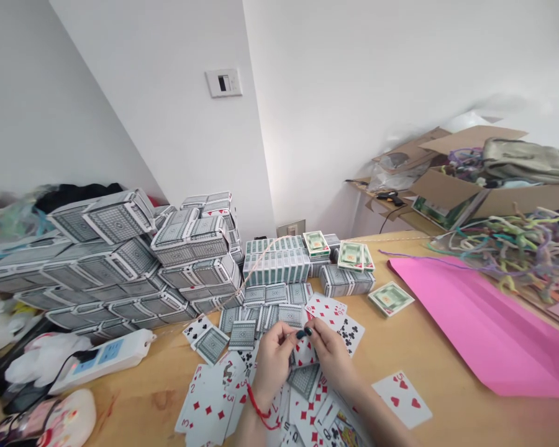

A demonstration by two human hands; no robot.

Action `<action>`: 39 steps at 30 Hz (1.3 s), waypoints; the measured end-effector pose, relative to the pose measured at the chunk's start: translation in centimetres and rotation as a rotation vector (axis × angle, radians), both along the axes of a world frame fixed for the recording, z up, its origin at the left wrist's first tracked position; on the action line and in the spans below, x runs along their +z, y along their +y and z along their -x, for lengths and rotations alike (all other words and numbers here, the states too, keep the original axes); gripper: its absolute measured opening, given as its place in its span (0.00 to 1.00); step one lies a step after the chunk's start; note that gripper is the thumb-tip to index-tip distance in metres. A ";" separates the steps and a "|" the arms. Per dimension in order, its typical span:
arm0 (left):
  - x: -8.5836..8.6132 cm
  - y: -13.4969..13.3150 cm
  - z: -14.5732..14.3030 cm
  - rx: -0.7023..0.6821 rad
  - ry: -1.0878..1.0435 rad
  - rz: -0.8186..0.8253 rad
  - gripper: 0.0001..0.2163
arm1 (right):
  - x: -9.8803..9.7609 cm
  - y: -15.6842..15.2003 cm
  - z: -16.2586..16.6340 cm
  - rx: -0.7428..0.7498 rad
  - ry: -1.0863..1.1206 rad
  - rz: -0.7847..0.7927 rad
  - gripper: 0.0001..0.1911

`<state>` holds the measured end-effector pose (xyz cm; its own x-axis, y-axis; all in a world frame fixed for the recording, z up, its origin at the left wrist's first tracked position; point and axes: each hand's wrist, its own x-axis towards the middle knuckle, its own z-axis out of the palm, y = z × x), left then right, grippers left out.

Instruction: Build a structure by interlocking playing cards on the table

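White playing card (304,354) with red diamonds, pinched by both hands above the middle of the desk (140,419), toward the near edge. Left hand (274,355) and right hand (328,349) both narrow, fingers bent inward, thumbs close together at the card's upper end; can't tell if it's one card or several, since fingers cover part. Red string bracelet (259,410) on left wrist, dark nail polish. Just below the hands, a face-down grey card (304,380) on a messy spread of loose cards (208,403), mostly face up, running to the near edge. Single hearts card (403,398) lies apart, right of the right forearm. Beyond the hands, low grey card blocks (242,335), then a teal-and-white block (276,267) near the far edge. Green card boxes: one (315,243) at that block's right end, another (351,255) on grey blocks, a third (391,298) flat on the desk. Tall stacks of grey blocks (116,273) fill the far left corner; white power strip (107,360) in front of them. Pink sheet (484,329) along the right side, tangled pipe cleaners (517,248) and open cardboard box (498,202) beyond it.
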<state>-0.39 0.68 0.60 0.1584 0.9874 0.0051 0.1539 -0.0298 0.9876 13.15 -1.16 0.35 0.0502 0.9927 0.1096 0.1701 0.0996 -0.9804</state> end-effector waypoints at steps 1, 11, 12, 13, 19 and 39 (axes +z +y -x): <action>0.0 0.0 0.1 0.029 0.006 -0.019 0.11 | -0.2 0.0 0.1 -0.010 -0.008 0.000 0.12; 0.5 -0.4 0.1 0.155 0.216 -0.214 0.10 | -0.9 0.0 -0.3 -0.061 -0.208 -0.046 0.16; 0.6 -0.4 0.1 0.137 0.231 -0.230 0.10 | -0.6 0.0 -0.4 -0.043 -0.201 -0.044 0.16; 0.6 -0.4 0.1 0.122 0.242 -0.244 0.10 | -0.4 0.0 -0.5 -0.032 -0.187 -0.040 0.16; 0.7 -0.2 0.2 0.136 0.204 -0.236 0.11 | -0.3 0.5 -0.8 0.001 0.283 0.192 0.16; 0.2 -1.1 -0.8 0.167 0.333 -0.534 0.06 | 0.3 -0.2 -0.1 0.327 1.097 0.529 0.10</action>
<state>0.41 -0.43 0.78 0.0805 0.8742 0.4788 0.4944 -0.4521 0.7424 13.28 -1.38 0.62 -0.3932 0.8854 -0.2480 -0.7154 -0.4640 -0.5224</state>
